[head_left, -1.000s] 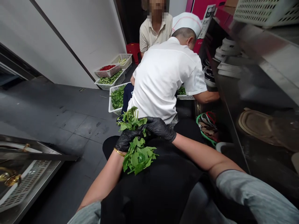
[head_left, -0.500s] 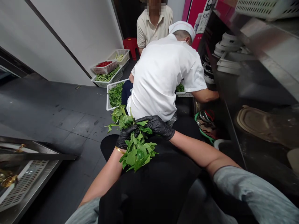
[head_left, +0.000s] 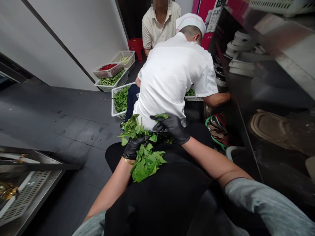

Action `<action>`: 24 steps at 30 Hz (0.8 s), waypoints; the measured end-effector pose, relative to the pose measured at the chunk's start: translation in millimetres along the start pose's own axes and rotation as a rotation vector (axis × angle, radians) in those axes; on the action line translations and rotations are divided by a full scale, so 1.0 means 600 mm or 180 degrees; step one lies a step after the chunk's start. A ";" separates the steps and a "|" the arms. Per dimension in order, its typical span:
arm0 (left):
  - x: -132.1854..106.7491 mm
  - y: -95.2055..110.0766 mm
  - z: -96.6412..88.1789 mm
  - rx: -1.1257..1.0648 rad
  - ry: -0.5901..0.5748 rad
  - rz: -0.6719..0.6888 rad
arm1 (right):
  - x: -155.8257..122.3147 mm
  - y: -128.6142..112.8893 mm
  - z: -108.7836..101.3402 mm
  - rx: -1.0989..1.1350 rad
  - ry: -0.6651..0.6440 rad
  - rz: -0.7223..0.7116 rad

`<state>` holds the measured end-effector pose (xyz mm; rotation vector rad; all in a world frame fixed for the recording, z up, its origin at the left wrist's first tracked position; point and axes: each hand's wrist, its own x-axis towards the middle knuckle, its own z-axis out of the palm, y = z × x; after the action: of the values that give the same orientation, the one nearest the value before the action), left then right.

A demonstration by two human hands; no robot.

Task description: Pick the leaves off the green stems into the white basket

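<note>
My left hand [head_left: 135, 146], in a black glove, is closed round a bunch of leafy greens [head_left: 147, 160]. Stems and smaller leaves stick out above the fist, and broad leaves hang below it over my dark lap. My right hand [head_left: 172, 127], gloved the same way, is apart from the bunch, up and to the right. A single green leaf [head_left: 162, 116] shows at its thumb and fingers, pinched there. More greens [head_left: 168, 139] lie low between my knees, partly hidden by the right hand.
A co-worker in a white shirt [head_left: 169, 75] crouches close in front; another person [head_left: 159, 26] sits beyond. White baskets [head_left: 119, 113] of greens, beans and red peppers stand ahead left. A metal shelf [head_left: 49, 193] is at left, a dark counter [head_left: 246, 124] at right.
My right hand has drawn away from the bunch, up and right, with a leaf in its fingers. My left hand keeps its hold, nearly in place.
</note>
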<state>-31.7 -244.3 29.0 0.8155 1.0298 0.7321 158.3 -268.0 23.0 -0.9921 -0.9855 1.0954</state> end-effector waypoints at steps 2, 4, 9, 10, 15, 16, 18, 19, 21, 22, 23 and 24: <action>0.001 0.001 -0.004 -0.0081 -0.0021 -0.0083 | 0.011 -0.023 -0.029 -0.0006 0.0220 0.0129; 0.003 0.003 -0.004 -0.0173 0.0000 -0.0041 | 0.018 -0.034 -0.053 -0.0207 0.0131 0.0217; 0.015 0.001 -0.002 0.0328 0.0200 0.0425 | -0.005 0.000 -0.036 -0.1376 -0.0782 0.0046; 0.016 0.001 -0.001 0.0414 0.0217 0.0444 | -0.013 0.009 -0.024 -0.1494 -0.0841 -0.0023; 0.004 0.001 0.010 0.0161 0.0176 0.0169 | -0.050 0.024 0.008 -0.0926 -0.1143 0.0089; 0.001 0.001 0.013 0.0027 0.0149 0.0087 | -0.056 0.023 0.007 -0.0865 -0.1103 0.0103; -0.002 0.003 0.017 -0.0218 0.0203 0.0037 | -0.062 0.018 0.001 -0.0839 -0.0961 0.0119; -0.002 0.004 0.017 -0.0313 0.0312 0.0086 | -0.063 0.015 -0.002 -0.0872 -0.0894 0.0133; -0.001 0.008 0.014 -0.0473 0.0588 0.0215 | -0.063 0.005 -0.008 -0.1010 -0.0960 0.0216; -0.001 0.010 0.011 -0.0523 0.0655 0.0236 | -0.061 -0.001 -0.012 -0.1062 -0.1085 0.0309; -0.002 0.012 0.008 -0.0533 0.0626 0.0206 | -0.059 -0.008 -0.017 -0.1062 -0.1241 0.0436; -0.003 0.013 0.004 -0.0522 0.0534 0.0151 | -0.057 -0.015 -0.024 -0.0999 -0.1374 0.0579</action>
<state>-31.3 -242.4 37.4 0.6466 1.0869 0.9249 168.5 -304.6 23.6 -1.1380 -1.4721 1.3680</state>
